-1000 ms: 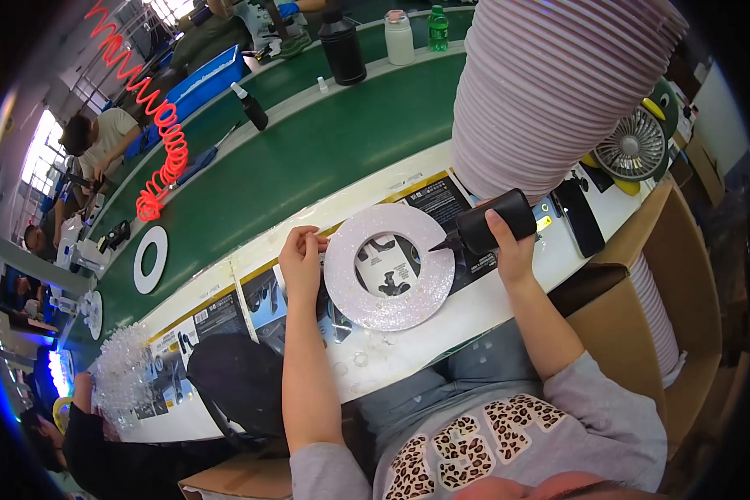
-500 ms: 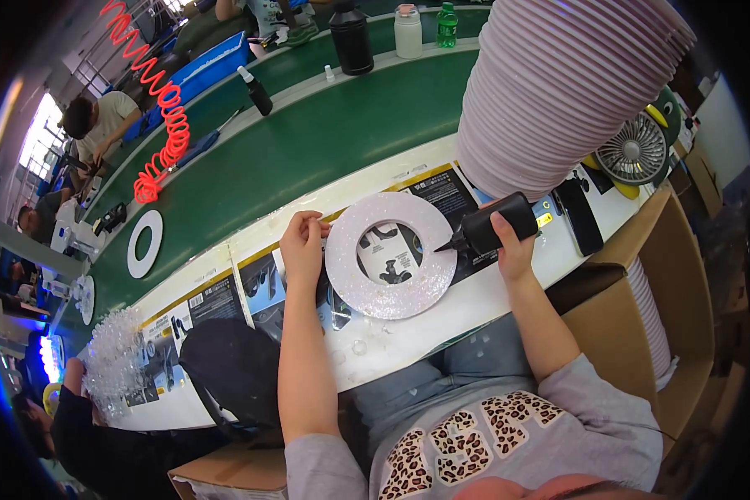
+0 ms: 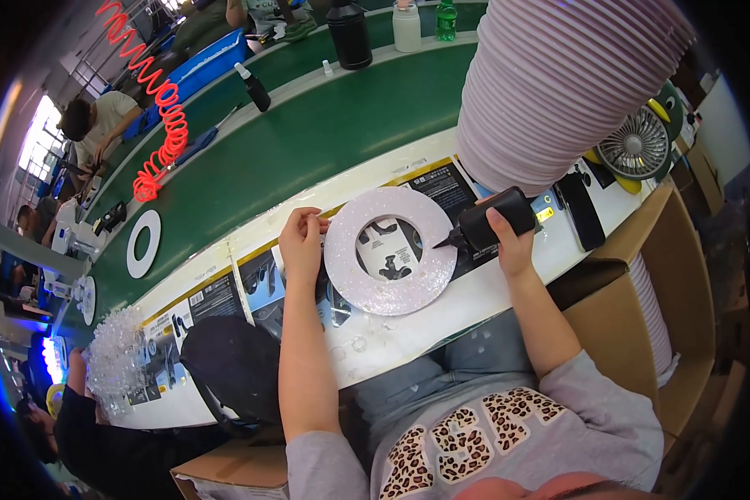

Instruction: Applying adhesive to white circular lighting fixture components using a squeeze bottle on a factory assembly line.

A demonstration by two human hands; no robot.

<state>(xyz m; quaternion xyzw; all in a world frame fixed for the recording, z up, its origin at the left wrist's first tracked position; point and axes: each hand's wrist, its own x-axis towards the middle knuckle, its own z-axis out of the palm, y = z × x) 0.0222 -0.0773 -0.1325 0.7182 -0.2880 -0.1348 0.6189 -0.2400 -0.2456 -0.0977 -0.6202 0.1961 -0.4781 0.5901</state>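
Observation:
A white glittery flat ring [image 3: 350, 268] lies in front of me on the printed sheets covering the table. My right hand [image 3: 512, 242] is wrapped round a black squeeze bottle [image 3: 493, 221], tilted so that its pointed nozzle reaches the ring's right side. Whether the tip touches the surface, I cannot tell. My left hand [image 3: 302, 242] is by the ring's left edge with its fingers curled together, the tips close to the rim. Anything small between those fingers is hidden.
A tall stack of pale rings [image 3: 550, 92] rises at the back right, beside a small fan [image 3: 633, 146]. A black phone-like slab [image 3: 581, 215] lies near it. Another white ring [image 3: 144, 243] rests on the green belt [image 3: 350, 129]. Clear beads [image 3: 115, 354] are heaped at left, near a co-worker.
The view has shifted very slightly. My hands, the bottle and the ring hold nearly the same positions, with the nozzle still at the ring's right side.

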